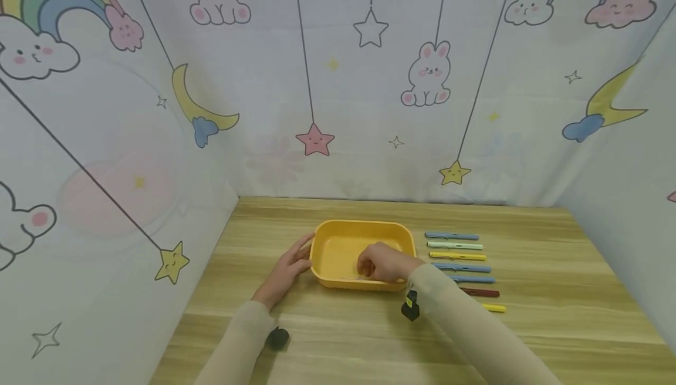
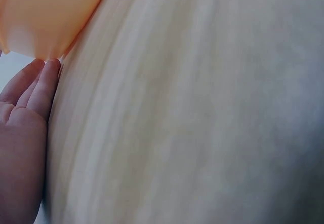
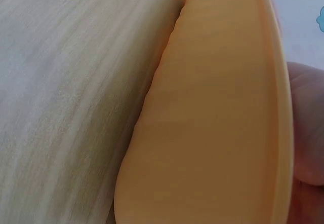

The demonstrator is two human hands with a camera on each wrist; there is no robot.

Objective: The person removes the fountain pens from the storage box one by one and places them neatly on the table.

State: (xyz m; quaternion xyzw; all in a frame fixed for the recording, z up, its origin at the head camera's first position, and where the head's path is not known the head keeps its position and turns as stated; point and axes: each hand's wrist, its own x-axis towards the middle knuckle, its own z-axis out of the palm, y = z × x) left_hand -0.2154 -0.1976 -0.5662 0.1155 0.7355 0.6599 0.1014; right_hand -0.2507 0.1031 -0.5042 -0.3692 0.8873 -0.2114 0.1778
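A yellow, round-cornered plastic box (image 1: 338, 284) stands on the wooden table. My left hand (image 1: 285, 269) is at its left end, fingers extended; in the left wrist view the fingertips (image 2: 52, 64) meet the box wall. My right hand (image 1: 388, 263) reaches over the near rim into the box, its fingers bent down toward the floor of it. Something pale and thin shows low inside by those fingers; I cannot tell whether they hold it. In the right wrist view the box wall (image 3: 217, 112) hides most of that hand.
Right of the box several pens lie in a column, among them a pale green pen (image 1: 455, 246), a yellow pen (image 1: 458, 256) and a dark red pen (image 1: 483, 293). My right sleeve (image 1: 475, 332) covers some pen ends. Printed cloth walls (image 1: 348, 179) border the table (image 1: 338, 338).
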